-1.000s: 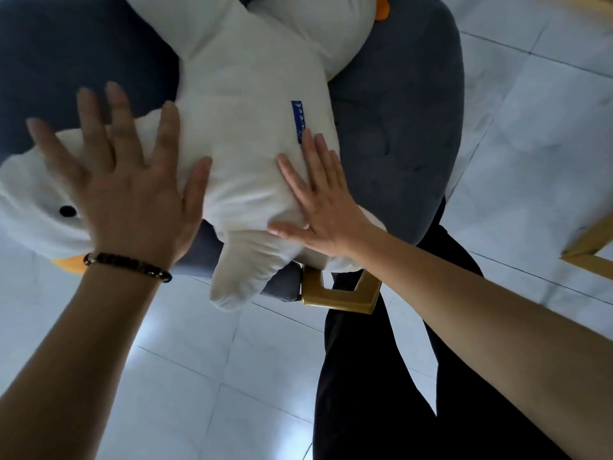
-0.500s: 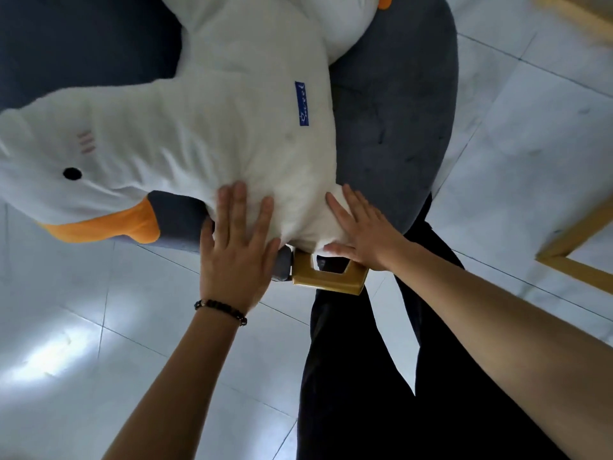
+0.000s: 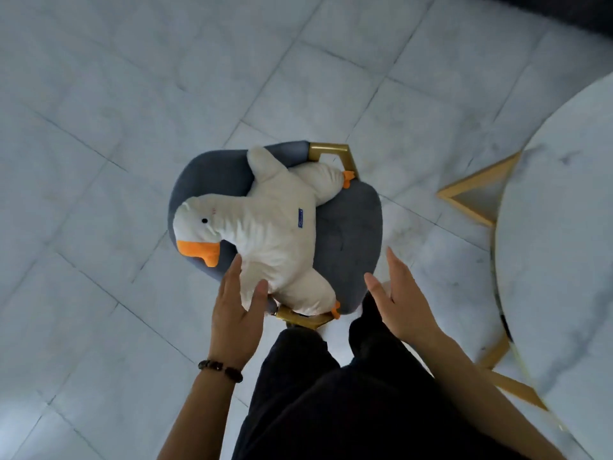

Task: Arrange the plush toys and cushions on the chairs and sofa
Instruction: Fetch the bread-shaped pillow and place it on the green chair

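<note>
Fingers [image 3: 232, 275] of left hand [image 3: 234, 313] and right hand [image 3: 403, 303] straight, holding nothing; white plush goose with orange beak [image 3: 275, 227] just ahead, sprawled across grey-blue upholstered chair [image 3: 348, 234], foot overhanging nearest edge: advisable to nudge inward, centred.

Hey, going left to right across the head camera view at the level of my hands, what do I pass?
Left hand → gold chair leg → right hand → round white table. The goose and chair seat overlap the left hand, so I left them out.
</note>
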Tool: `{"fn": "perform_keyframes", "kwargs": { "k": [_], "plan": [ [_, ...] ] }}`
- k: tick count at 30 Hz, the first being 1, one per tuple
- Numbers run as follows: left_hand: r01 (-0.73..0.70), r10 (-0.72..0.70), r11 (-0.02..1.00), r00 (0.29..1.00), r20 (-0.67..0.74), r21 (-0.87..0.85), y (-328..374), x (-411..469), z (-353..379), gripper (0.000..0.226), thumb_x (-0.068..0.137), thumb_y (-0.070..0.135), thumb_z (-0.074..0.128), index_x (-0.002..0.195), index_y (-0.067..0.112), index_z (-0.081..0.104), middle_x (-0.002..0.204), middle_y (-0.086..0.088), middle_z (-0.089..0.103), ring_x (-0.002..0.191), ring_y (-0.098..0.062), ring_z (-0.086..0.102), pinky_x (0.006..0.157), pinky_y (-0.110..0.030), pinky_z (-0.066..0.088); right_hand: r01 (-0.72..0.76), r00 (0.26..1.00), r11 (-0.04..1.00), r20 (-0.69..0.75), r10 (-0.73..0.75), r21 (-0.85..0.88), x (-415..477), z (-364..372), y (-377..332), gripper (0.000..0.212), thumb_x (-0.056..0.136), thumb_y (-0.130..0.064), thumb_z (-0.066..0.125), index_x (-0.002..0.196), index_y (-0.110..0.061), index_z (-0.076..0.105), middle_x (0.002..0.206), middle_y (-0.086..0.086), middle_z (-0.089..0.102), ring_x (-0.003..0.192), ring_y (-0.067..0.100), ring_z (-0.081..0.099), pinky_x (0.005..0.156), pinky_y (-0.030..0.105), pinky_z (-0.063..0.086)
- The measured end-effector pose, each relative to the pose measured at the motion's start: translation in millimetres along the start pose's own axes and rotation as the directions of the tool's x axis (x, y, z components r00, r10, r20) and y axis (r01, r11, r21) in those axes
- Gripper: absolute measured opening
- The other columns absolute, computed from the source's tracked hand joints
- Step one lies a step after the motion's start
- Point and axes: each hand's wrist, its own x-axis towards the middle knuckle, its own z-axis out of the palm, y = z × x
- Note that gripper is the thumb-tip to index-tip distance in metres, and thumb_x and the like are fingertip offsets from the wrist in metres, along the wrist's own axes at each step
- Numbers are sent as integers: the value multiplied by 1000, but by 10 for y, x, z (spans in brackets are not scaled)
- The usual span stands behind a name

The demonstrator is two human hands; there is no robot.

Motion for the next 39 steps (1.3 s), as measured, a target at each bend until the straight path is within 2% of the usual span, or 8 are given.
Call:
{"fn": "perform_keyframes", "kwargs": {
  "k": [2, 6, 14, 18, 22, 29, 35, 39],
  "plan": [
    [-4, 5, 995, 1000, 6, -103, 166, -67, -150, 49, 102, 30, 55, 140, 52, 33, 125, 43, 48, 115, 8, 50, 84, -5, 37, -4, 993, 994, -117, 17, 113, -221, -256, -128, 75, 100, -52, 46, 162, -27, 12, 170, 0, 21, 154, 20, 26, 123, 42, 29],
    [-6, 31, 962, 996, 87, -273, 378, 25, -463, 56, 102, 25, 55, 154, 24, 35, 149, 5, 49, 128, -12, 50, 103, -28, 37, 42, 916, 949, -391, 89, 314, -655, -518, -276, 68, 102, -41, 53, 161, -30, 21, 165, -2, 31, 150, 18, 34, 123, 45, 31],
    [-229, 329, 912, 904, 274, -341, 572, 431, -908, 66, 84, 49, 67, 145, 34, 47, 140, 13, 58, 131, -14, 54, 112, -51, 43, 81, 651, 795, -636, 414, 601, -1922, -6, -384, 53, 103, -38, 53, 153, -37, 38, 159, -16, 38, 147, 7, 34, 124, 39, 28],
    [-334, 478, 869, 759, 443, -365, 552, 93, -728, 55, 96, 35, 66, 148, 32, 45, 140, 14, 55, 132, -12, 50, 113, -41, 39, 125, 479, 628, -601, 640, 768, -2884, 616, -426, 27, 102, -41, 54, 124, -56, 57, 134, -26, 55, 132, 2, 49, 118, 36, 36],
    [-324, 536, 844, 542, 647, -428, 557, -706, -438, 51, 100, 14, 59, 148, 19, 46, 144, 7, 52, 130, -9, 48, 105, -28, 36, 202, 211, 535, -570, 794, 820, -3951, 1289, -401, 33, 100, -37, 59, 129, -51, 60, 133, -30, 57, 132, 3, 53, 118, 42, 39],
    [-439, 558, 751, 22, 830, -493, 448, -2573, 31, 52, 97, 14, 62, 145, 23, 47, 143, 4, 56, 129, -9, 54, 114, -37, 39, 378, -255, 495, -426, 868, 782, -5714, 2471, -272, 52, 86, -48, 65, 136, -36, 59, 131, -18, 64, 128, 9, 59, 105, 34, 45],
    [-597, 441, 640, -229, 868, -483, -498, -4258, 339, 54, 97, 13, 62, 148, 19, 45, 145, -3, 55, 127, -12, 55, 112, -39, 40, 495, -405, 429, -236, 883, 756, -6947, 3627, 138, 40, 98, -27, 64, 137, -33, 58, 136, -13, 63, 124, 5, 60, 100, 28, 49],
    [-648, 344, 598, -324, 881, -472, -1137, -5324, 479, 57, 96, 12, 64, 148, 17, 43, 147, -5, 53, 129, -15, 54, 106, -33, 40, 560, -458, 382, -109, 882, 735, -7696, 4208, 456, 38, 98, -27, 64, 133, -41, 56, 136, -13, 63, 124, 8, 61, 109, 46, 49]
  ]
}}
